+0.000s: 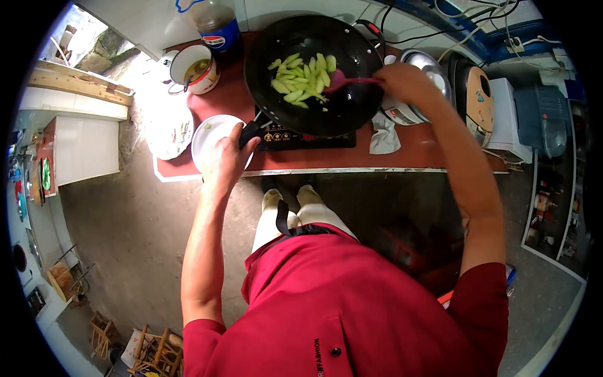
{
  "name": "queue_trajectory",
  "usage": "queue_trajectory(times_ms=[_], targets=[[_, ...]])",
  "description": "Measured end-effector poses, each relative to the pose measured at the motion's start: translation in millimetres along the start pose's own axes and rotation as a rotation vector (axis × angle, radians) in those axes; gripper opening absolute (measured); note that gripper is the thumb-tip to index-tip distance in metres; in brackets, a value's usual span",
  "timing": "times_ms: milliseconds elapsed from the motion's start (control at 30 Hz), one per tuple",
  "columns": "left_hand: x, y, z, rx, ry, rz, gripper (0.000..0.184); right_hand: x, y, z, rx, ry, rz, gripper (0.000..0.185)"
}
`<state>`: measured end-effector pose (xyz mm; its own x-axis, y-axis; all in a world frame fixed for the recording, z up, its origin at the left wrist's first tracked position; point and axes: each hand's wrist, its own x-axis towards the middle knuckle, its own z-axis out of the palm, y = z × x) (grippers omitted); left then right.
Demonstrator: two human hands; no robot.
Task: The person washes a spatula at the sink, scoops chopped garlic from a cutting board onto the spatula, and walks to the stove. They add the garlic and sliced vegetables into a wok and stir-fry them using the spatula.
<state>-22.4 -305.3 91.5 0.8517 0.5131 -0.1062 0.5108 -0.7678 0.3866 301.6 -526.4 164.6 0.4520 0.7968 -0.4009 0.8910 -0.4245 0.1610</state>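
A large black wok [295, 38] sits over an induction cooktop [308, 141]. Pale green vegetable slices [301, 78] lie in the wok's middle and left. My left hand [226, 156] is closed around the wok's black handle [250, 130], above a white plate [207, 133]. In my right hand [405, 83], at the wok's right rim, is the handle of a pink spatula [352, 80]. Its blade rests in the wok against the right edge of the slices.
An enamel pot [202, 78] with a spoon and a dark bottle [218, 38] stand to the left. A foil-like silver cover [171, 135] is at the left edge. Right of the wok are a crumpled cloth [384, 135], metal bowls [426, 63] and a rice cooker [472, 100].
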Motion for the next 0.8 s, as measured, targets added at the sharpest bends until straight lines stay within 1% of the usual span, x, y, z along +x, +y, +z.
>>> queue_trajectory(times_ms=[67,167,200,267,300,367,400,467,500,567,600,667,700,733,767,800], targets=[[-1.3,1.0,-0.5,0.002,-0.005,0.013,0.042,4.2,-25.1,11.0,0.218,0.192,-0.051,0.021],[-1.9,0.6,1.4,0.011,-0.026,-0.013,0.041,-15.3,-22.9,3.0,0.255,0.163,-0.05,0.023],[-2.4,-2.2,3.6,0.004,-0.024,-0.014,0.041,-27.4,-24.1,-11.8,0.249,0.161,-0.051,0.023],[-6.1,-12.3,8.5,-0.056,0.045,0.064,0.042,-57.0,-28.6,-47.2,0.225,-0.173,-0.042,0.024],[-8.7,-16.0,6.4,-0.062,0.044,0.066,0.042,-65.0,-31.4,-53.5,0.221,-0.176,-0.038,0.024],[-16.4,-21.1,-0.5,-0.073,0.003,0.051,0.05,-74.8,-38.7,-57.9,0.306,-0.325,-0.106,0.025],[-19.9,-19.3,-4.1,-0.067,-0.03,-0.003,0.052,-71.8,-43.3,-51.2,0.313,-0.329,-0.099,0.025],[-23.0,-17.1,-4.6,-0.076,-0.024,0.002,0.052,-51.6,-57.1,-25.2,0.367,-0.181,-0.129,0.025],[-23.4,-16.4,-5.1,-0.087,-0.014,0.002,0.052,-37.2,-66.1,-8.1,0.371,-0.179,-0.126,0.025],[-21.9,-18.4,-3.2,-0.07,-0.018,0.02,0.052,-9.9,-80.2,18.9,0.495,0.073,-0.011,0.026],[-21.0,-19.3,-4.2,-0.057,-0.023,0.033,0.052,-6.6,-80.0,18.5,0.499,0.076,-0.014,0.026],[-18.7,-16.5,-4.6,-0.026,-0.031,0.027,0.053,-1.7,-79.3,15.7,0.547,0.146,0.089,0.027],[-17.5,-14.0,-4.3,-0.003,-0.041,0.02,0.053,-4.1,-74.3,12.2,0.544,0.146,0.081,0.027],[-16.2,-11.3,0.1,-0.028,0.025,0.063,0.052,-10.7,-64.3,6.9,0.523,0.171,0.056,0.027],[-14.1,-6.4,3.3,0.005,0.007,0.033,0.051,-15.7,-55.9,0.5,0.499,0.197,0.033,0.027],[-11.2,-6.8,7.1,0.019,0.021,0.049,0.052,-19.2,-52.3,-6.1,0.541,0.231,0.045,0.027]])
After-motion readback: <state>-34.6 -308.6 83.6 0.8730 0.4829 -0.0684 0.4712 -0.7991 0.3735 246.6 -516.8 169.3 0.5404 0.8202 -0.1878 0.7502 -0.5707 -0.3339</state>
